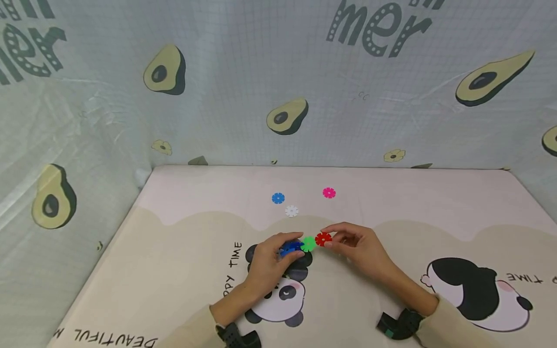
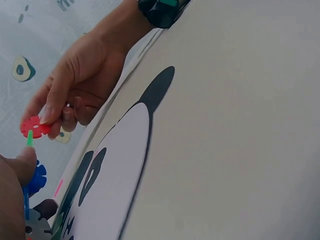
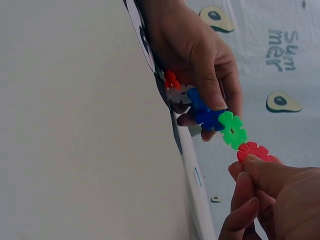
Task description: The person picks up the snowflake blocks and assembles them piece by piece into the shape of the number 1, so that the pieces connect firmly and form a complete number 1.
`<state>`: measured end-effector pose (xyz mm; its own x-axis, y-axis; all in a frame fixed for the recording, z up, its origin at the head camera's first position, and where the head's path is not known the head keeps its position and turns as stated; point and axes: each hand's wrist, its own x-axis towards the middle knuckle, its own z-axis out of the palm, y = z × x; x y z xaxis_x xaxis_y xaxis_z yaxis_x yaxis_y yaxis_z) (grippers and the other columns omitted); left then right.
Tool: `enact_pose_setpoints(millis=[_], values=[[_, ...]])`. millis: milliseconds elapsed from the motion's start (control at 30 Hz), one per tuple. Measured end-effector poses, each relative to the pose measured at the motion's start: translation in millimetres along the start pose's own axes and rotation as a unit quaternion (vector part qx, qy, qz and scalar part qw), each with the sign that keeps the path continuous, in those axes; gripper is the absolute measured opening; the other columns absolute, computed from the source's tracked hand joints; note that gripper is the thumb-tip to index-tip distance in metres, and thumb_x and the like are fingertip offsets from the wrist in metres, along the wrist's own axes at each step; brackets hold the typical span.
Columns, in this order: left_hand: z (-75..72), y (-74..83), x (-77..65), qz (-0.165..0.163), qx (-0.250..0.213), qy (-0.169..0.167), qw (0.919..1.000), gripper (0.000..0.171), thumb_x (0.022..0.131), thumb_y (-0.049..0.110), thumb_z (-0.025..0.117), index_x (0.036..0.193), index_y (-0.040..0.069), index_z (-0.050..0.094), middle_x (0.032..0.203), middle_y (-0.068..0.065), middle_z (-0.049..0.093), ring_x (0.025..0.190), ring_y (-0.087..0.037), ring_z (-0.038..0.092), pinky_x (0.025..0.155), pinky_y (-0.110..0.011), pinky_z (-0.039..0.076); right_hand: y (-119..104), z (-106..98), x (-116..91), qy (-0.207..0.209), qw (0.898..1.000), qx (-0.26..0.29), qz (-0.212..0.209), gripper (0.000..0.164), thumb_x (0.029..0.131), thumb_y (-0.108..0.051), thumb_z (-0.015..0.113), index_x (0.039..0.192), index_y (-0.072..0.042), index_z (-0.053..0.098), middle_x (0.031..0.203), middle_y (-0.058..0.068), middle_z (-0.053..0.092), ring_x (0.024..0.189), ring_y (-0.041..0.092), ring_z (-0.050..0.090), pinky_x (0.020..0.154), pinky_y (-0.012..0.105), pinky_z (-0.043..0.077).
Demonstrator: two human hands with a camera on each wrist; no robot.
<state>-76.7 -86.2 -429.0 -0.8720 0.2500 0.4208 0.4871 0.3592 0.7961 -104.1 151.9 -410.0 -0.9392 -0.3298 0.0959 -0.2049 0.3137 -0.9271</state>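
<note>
My left hand pinches a short chain of interlocking snowflake discs between thumb and fingers. A dark blue disc sits at its grip, and a green disc sticks out to the right. Behind the thumb, in the right wrist view, are a whitish disc and an orange-red disc, partly hidden by the hand. With thumb and fingertips my right hand pinches a red snowflake disc by its right side. The red disc's notched rim meets the green disc's edge.
Farther back on the table lie three loose snowflake discs: a light blue disc, a white disc and a pink disc. The table's patterned cover shows a printed panda. A curtain with avocado prints hangs behind.
</note>
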Motion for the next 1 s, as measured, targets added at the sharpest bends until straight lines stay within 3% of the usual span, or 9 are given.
enact_pose_setpoints(millis=[400,1000], values=[[-0.9,-0.4,0.1,0.015,0.001,0.000,0.9999,0.037,0.081,0.013,0.076,0.117,0.006,0.066,0.103,-0.001,0.069,0.097,-0.011,0.064,0.083,-0.029,0.051,0.9,4.7,-2.4,0.002,1.000,-0.004,-0.013,0.025,0.083,-0.020,0.076,0.107,-0.025,0.071,0.078,-0.001,0.065,0.060,0.019,0.054,0.049,0.025,0.045],[-1.1,3.5,0.1,0.017,-0.011,0.001,0.9998,0.035,0.077,0.017,0.081,0.110,0.009,0.071,0.104,0.002,0.070,0.095,-0.012,0.064,0.081,-0.030,0.052,0.4,11.6,-6.4,-0.005,0.999,0.011,-0.046,0.023,0.084,-0.014,0.075,0.105,-0.021,0.072,0.078,-0.001,0.065,0.064,0.019,0.055,0.052,0.026,0.046]])
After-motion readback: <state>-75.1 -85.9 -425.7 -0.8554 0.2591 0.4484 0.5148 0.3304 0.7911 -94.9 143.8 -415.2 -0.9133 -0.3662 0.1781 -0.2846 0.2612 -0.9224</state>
